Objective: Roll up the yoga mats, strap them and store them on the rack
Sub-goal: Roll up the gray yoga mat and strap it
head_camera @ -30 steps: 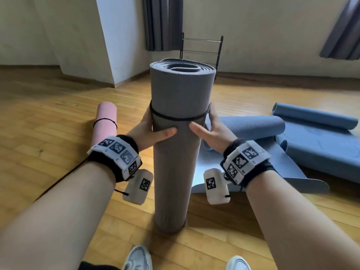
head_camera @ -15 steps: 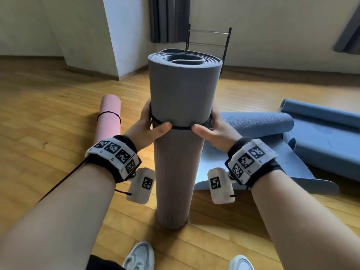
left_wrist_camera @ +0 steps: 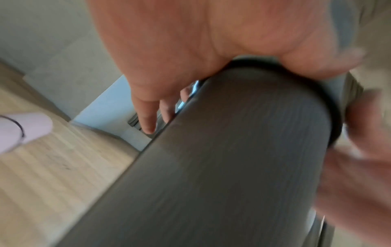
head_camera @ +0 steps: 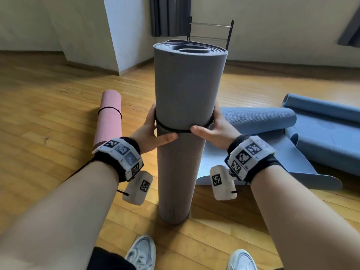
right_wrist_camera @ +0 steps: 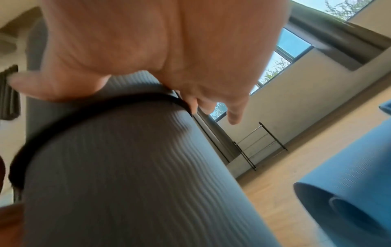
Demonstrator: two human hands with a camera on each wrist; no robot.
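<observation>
Hands (head_camera: 153, 133) round strapped grey mat (head_camera: 187, 90)

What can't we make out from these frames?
- Strap fastening: head view, behind the grey mat.
- Left hand and right hand fingers: head view, hidden behind the mat; wrist views blurred.
- Rack lower part: head view, mat blocks it.

Both forearms reach forward from 6 o'clock. The left hand (head_camera: 151, 133) and right hand (head_camera: 216, 131) face each other, thumbs pointing inward, fingers curled around a shared object.
</observation>
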